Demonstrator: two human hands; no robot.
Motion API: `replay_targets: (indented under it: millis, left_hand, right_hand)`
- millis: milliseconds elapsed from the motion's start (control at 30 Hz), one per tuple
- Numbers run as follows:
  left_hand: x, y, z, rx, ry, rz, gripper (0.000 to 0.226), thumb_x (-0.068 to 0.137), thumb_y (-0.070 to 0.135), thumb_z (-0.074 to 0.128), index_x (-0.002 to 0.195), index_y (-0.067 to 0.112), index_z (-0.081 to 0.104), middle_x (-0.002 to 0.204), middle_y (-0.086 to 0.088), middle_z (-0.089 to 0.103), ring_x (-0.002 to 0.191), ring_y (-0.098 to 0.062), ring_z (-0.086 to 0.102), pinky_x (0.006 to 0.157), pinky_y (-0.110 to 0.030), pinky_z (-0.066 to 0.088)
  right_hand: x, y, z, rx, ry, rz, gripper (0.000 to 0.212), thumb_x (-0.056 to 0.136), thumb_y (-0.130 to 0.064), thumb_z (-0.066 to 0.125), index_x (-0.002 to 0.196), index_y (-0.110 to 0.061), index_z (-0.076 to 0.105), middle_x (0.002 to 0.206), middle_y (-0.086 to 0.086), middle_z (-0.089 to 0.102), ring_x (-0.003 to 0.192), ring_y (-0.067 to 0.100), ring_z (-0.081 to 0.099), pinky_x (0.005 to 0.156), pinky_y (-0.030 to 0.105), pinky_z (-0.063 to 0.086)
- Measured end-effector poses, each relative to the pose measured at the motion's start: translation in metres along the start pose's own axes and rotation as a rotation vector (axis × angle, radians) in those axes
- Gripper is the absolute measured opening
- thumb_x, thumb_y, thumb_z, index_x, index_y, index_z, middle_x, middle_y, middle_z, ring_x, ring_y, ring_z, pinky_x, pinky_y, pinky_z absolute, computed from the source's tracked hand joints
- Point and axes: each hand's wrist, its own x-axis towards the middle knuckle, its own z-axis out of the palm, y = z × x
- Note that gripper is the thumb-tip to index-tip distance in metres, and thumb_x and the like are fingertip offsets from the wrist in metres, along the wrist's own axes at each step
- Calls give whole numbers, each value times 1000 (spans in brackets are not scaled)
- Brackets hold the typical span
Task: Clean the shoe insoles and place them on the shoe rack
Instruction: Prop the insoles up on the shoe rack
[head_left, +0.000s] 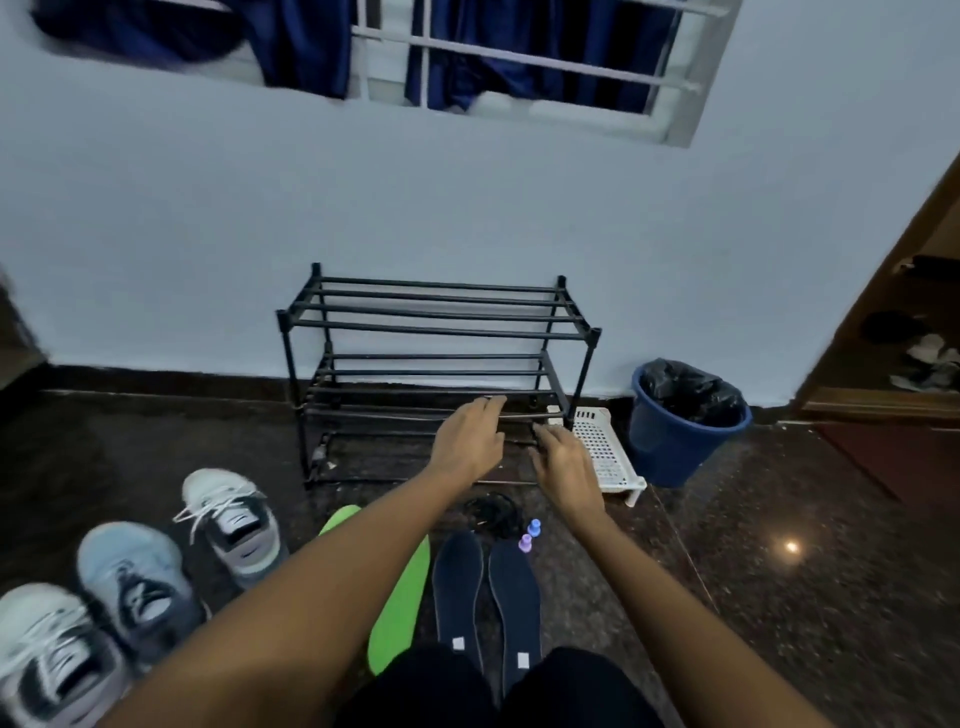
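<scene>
A black metal shoe rack (436, 332) stands against the wall, its shelves bare. Both my arms reach toward its lower shelves. My left hand (470, 439) hovers palm down with straight fingers in front of a lower bar. My right hand (563, 460) is beside it, fingers spread and relaxed, holding nothing. On the floor in front of me lie two dark blue insoles (460, 592) (514, 603) side by side. A bright green insole (402, 603) lies left of them, and another green one (337, 519) is partly hidden under my left forearm.
Three sneakers (234, 525) (135, 587) (47, 660) lie on the floor at the left. Two small spray bottles (530, 535) and a black cord (491, 512) sit near the insoles. A white perforated tray (605, 452) and a blue lined bin (683, 421) stand right of the rack.
</scene>
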Motion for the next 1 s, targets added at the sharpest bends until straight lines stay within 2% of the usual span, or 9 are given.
replay_targets:
  millis: [133,333,400,500,600,733,833,1000]
  left_hand:
    - [-25,-33,1,7,-24,-88,53,97,19,47,147,14,29,144,-8,43,132,-25,40,102,-36,36]
    - [-60,-111,47,18,-117,-253,53,98,19,45,148,15,27,146,-7,40,131,-25,41,101,-35,37]
    - [-70,-141,67,24,-163,-304,53,98,18,45,148,15,27,146,-7,40,131,-25,41,100,-35,37]
    - [-84,-191,101,30,-227,-376,53,98,16,44,148,13,27,145,-8,41,130,-26,42,99,-34,36]
    - [-100,-238,139,28,-313,-441,55,98,17,44,149,13,24,145,-9,39,130,-26,41,101,-34,36]
    - [-120,-286,194,-11,-399,-542,59,98,19,44,151,21,18,153,-8,26,134,-25,37,103,-34,36]
    - [-125,-303,227,31,-397,-592,62,97,19,46,151,25,16,156,-12,12,132,-27,37,100,-33,35]
    - [-124,-315,258,-40,-363,-676,69,91,17,56,150,24,19,157,-17,7,144,-33,12,110,-38,29]
  right_hand:
    - [-14,-15,21,42,-45,2,31,79,0,64,109,8,61,102,24,63,92,38,61,84,42,48]
    - [-53,-23,107,76,-275,27,30,78,-3,65,108,3,64,98,22,64,89,39,61,79,42,49]
    - [-66,-25,137,92,-363,56,32,81,-4,64,112,5,61,105,25,63,95,40,60,83,43,47]
    - [-83,-27,190,106,-521,115,37,91,-14,53,126,-1,52,122,19,56,112,34,51,92,36,40]
    - [-104,-26,236,136,-622,234,40,94,-21,49,131,-5,47,127,14,52,117,27,47,94,32,37]
    - [-132,-22,280,113,-669,420,35,95,-26,49,122,-5,52,125,9,49,117,22,45,88,29,40]
    - [-147,-17,303,133,-670,538,33,92,-26,54,113,-2,53,121,12,44,109,27,48,82,31,40]
    - [-153,-10,325,192,-600,600,26,86,-13,63,105,1,54,112,16,45,99,30,49,78,33,39]
